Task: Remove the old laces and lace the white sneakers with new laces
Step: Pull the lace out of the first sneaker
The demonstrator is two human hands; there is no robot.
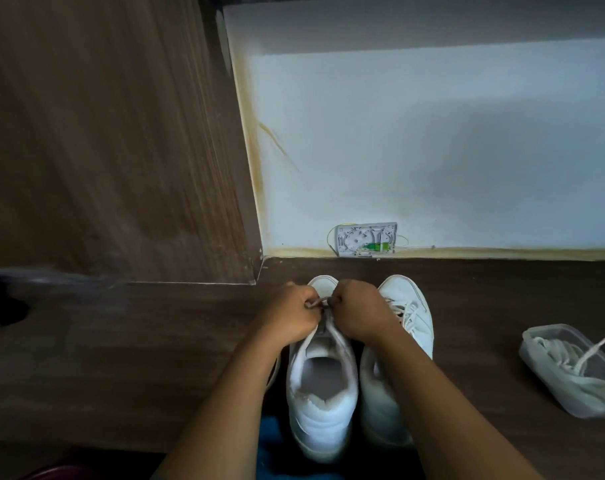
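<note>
Two white sneakers stand side by side on the dark floor, toes toward the wall. Over the left sneaker (pixel 320 386), near its toe end, my left hand (pixel 290 315) and my right hand (pixel 358 313) each pinch an end of its lace (pixel 323 301), stretched short between them. The right sneaker (pixel 410 320) keeps its laces threaded; my right forearm covers part of it. A clear plastic container (pixel 571 393) at the right holds a bundle of white laces (pixel 571 358), one end sticking out over its rim.
A brown wooden cabinet side (pixel 114 140) rises on the left. The white wall (pixel 432 150) ahead carries an open junction box (pixel 367 239) at floor level. Blue fabric (pixel 270 434) shows beneath my arms.
</note>
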